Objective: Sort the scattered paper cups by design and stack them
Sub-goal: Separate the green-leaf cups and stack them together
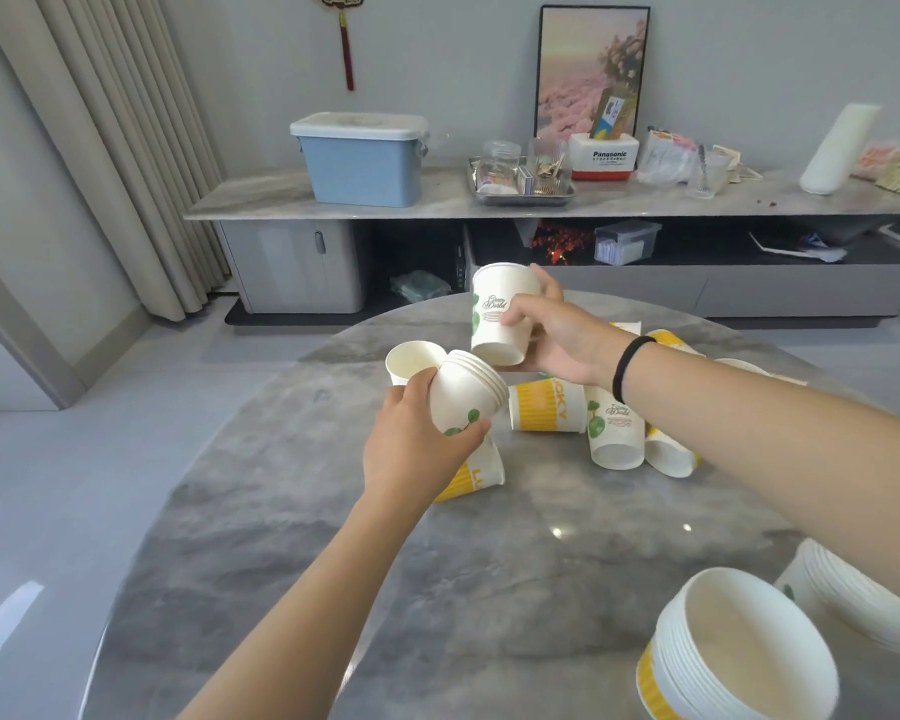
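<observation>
My left hand [417, 444] grips a short stack of white cups with green leaf prints [466, 394], tilted so the rims face up and right. Just above it my right hand [557, 337] holds a single green-leaf cup [500, 314] upright over the table. Beneath and behind the hands lie scattered cups: a yellow-striped one on its side [546, 407], a green-leaf one [614, 433], another yellow one [476, 478] partly under my left hand, and a plain white-looking cup [411, 361]. At the near right stand a yellow-striped stack [728, 652] and a green-leaf stack [863, 595].
The round grey marble table [333, 537] fills the foreground, its edge curving down the left. Behind it runs a long sideboard [437, 205] with a blue lidded box [362, 158], a metal tray [520, 192] and other clutter. Curtains hang at the far left.
</observation>
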Action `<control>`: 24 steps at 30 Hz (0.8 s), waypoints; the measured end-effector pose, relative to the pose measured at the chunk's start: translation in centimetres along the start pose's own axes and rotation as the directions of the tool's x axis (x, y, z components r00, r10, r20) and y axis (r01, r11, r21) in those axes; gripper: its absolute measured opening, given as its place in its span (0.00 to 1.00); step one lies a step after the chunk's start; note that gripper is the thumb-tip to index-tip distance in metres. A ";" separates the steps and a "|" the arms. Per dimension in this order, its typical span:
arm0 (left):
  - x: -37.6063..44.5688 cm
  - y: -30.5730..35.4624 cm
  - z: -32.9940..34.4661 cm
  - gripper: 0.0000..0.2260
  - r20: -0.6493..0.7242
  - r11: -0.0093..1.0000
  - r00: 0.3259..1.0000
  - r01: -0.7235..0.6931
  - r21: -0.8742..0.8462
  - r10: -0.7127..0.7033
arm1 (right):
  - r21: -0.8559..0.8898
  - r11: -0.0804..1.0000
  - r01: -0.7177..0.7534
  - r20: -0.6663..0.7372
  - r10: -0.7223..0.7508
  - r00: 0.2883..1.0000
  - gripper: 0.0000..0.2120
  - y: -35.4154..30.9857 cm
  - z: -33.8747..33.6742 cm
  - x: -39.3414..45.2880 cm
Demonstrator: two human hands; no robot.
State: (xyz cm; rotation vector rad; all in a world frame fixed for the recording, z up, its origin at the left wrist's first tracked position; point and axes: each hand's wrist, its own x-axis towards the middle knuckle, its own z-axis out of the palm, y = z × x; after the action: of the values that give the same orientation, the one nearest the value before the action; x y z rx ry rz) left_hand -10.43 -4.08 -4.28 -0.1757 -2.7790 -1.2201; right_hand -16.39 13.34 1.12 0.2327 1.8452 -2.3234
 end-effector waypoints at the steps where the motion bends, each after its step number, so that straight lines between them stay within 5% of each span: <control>1: -0.1 0.1 0.1 0.31 -0.003 1.000 1.000 -0.002 -0.015 0.002 | -0.021 1.000 0.012 0.017 -0.012 1.000 0.30 0.2 0.3 -0.5; 8: -1.5 1.7 0.4 0.29 -0.020 0.992 1.000 0.002 -0.130 -0.005 | -0.336 0.941 -0.039 0.024 0.049 0.998 0.07 2.2 -0.3 -2.6; 12: -2.0 2.1 0.8 0.27 0.017 0.981 1.000 0.001 -0.196 0.003 | -0.498 0.865 0.059 -0.026 -0.083 0.996 0.17 2.5 -0.2 -3.7; 20: -2.2 3.1 2.1 0.25 0.062 0.972 0.998 0.010 -0.234 0.005 | -0.661 0.749 -0.036 0.081 0.120 0.989 0.22 1.6 -1.1 -6.3; 24: -1.9 3.9 2.6 0.30 0.048 0.974 0.998 0.039 -0.222 -0.029 | -0.770 0.634 -0.073 -0.151 -0.069 0.986 0.21 0.1 -4.0 -5.8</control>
State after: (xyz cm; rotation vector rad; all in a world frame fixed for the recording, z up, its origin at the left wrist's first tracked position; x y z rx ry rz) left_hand -8.07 0.36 -3.48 -0.1752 -2.6850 -1.5551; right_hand -10.64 17.40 1.45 0.3044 2.7162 -1.3017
